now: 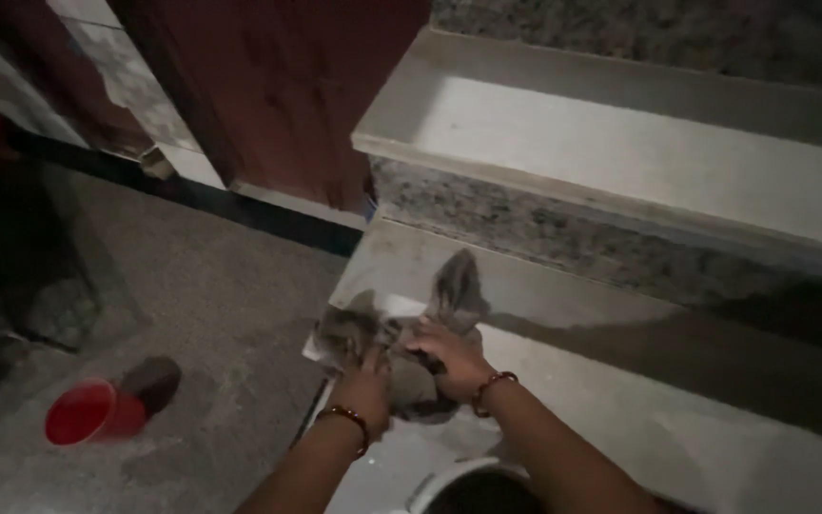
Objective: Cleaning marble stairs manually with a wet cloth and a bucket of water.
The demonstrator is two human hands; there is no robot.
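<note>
Both hands press a grey cloth (401,347) onto the tread of a pale stone step (620,381), close to the step's left end. The left hand (365,388) grips the cloth's near left part, fingers curled down into the fabric. The right hand (451,360) lies on the middle of the cloth, fingers bent and closed on a bunched fold. Each wrist wears a beaded bracelet (492,388).

The cloth is crumpled; one flap stands up at its far side, another spreads left and reaches the step's left edge, where the tread drops to the grey floor (202,314). To the right of the hands the tread runs on bare and wet-looking, with open surface all the way right. Far of the cloth rises a speckled granite riser (544,233), and above it the next pale step (639,152).

On the floor well left of the hands lies a red cup (92,411) on its side. A dark wooden door (278,86) stands at the far left. The rim of a white bucket (459,476) shows just near of the hands.
</note>
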